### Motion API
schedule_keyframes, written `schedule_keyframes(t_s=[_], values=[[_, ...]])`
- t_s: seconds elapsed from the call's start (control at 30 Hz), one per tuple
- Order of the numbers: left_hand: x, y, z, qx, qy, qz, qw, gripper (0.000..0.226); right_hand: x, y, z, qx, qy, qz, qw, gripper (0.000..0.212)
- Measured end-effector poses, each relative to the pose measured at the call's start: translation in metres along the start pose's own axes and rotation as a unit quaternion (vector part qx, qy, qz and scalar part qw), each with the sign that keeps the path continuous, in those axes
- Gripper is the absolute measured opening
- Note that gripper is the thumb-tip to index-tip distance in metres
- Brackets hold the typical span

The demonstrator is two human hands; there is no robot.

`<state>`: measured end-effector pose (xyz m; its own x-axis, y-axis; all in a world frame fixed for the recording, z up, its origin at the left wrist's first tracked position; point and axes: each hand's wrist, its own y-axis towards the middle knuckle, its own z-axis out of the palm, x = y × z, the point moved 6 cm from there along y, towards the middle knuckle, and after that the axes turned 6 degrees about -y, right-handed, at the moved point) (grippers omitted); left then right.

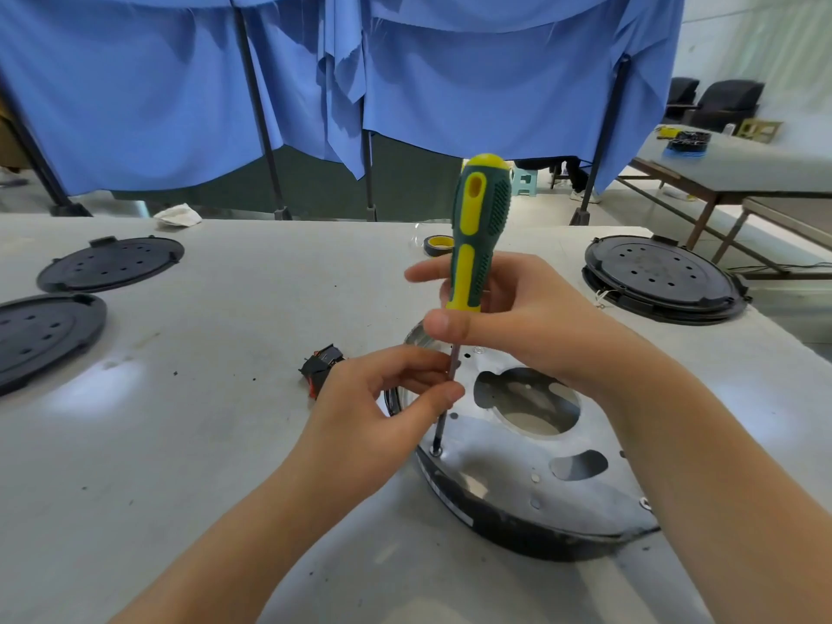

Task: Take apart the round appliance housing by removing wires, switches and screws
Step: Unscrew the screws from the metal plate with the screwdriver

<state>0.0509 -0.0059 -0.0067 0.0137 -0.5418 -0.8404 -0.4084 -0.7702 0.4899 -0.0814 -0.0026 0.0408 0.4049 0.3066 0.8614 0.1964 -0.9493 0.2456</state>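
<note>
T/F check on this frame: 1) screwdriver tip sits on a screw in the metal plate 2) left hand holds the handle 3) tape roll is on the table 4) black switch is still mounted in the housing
1) True: the screwdriver tip meets a screw on the metal plate.
2) False: the left hand pinches the shaft; the right hand holds the handle.
3) True: the tape roll lies behind the screwdriver.
4) False: the black switch lies loose on the table.
</note>
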Motion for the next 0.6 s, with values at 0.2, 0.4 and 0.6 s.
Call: schedule_keyframes(t_s=[0.2,0.4,0.6], values=[[0.0,0.0,0.002,0.058,0.008,-0.018,0.998,0.03,0.0,0.0,-0.004,-0.008,0.088,0.0,0.996,0.05],[0.0,0.002,0.0,0.051,-0.03,-0.039,0.997,0.017,0.006,-0.004,0.005,0.056,0.118,-0.017,0.991,0.028],[0.006,0.001,-0.005,-0.019,-0.027,-0.041,0.999,0.02,0.006,-0.002,0.002,0.005,0.07,-0.012,0.997,0.031]])
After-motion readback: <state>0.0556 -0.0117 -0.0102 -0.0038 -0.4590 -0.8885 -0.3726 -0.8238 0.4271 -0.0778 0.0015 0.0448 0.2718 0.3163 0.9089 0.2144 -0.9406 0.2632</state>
